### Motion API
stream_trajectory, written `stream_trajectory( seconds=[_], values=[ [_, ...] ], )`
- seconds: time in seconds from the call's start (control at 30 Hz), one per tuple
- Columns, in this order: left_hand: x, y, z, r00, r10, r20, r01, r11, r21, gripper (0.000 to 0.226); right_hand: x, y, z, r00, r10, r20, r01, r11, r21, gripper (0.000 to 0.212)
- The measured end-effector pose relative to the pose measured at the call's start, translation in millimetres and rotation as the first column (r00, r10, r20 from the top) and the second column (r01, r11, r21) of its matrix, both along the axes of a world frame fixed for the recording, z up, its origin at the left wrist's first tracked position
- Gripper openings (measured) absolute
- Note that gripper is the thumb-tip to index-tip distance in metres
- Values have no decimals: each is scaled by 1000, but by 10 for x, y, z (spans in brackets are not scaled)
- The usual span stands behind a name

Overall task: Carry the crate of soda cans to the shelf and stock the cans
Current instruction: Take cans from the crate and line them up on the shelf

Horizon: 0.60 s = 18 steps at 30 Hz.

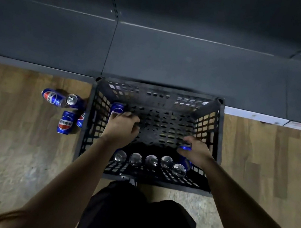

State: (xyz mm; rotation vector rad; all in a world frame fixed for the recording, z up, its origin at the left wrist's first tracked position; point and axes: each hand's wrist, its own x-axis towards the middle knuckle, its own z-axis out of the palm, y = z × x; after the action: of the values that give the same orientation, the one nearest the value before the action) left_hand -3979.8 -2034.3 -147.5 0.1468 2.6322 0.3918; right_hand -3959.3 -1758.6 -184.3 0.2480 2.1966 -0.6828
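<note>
Although the dark shelf (173,58) fills the whole upper half of the frame, none of its visible deck carries a can, so the stocking itself looks barely begun, if begun at all. Below it, the wooden floor (13,152) runs across the lower half. The black lattice crate (218,135) stands on the floor at centre frame, with its far edge right up against the shelf's front edge. The carrying part of the task therefore appears done.

Both arms reach down into the crate from the bottom of the frame. The left grip (121,127), toward the crate's upper left corner, is curled round a blue can (117,109) that it holds from above. The right grip (196,152), near the crate's right wall, is clasped over the top of a second blue can (185,148).

Five more upright cans (151,161) stand in a row along the crate's near wall, their silver tops showing, and these are left to unload.

Left of the crate, four loose cans (65,122) lie or stand on the floor, one partly hidden by the crate wall. These too seem to need shelving, so most of the work remains.
</note>
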Motion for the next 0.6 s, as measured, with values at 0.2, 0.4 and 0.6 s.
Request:
stream_trajectory(
  seconds=[0.2, 0.4, 0.6],
  values=[
    [52, 40, -871, 999, -47, -15, 47, 999, -8, 34, -48, -7, -863, 993, 111, 49, -108, 992, -64, 58],
    [52, 3, -1327, 998, -46, -41, 49, 996, 69, 33, -117, -67, -1294, 949, 263, 171, -244, 961, -129, 68],
    [82, -42, -1436, 997, -11, -72, 19, 993, 118, 31, -110, -178, -1520, 925, 308, 224, -270, 945, -183, 66]
  ],
)
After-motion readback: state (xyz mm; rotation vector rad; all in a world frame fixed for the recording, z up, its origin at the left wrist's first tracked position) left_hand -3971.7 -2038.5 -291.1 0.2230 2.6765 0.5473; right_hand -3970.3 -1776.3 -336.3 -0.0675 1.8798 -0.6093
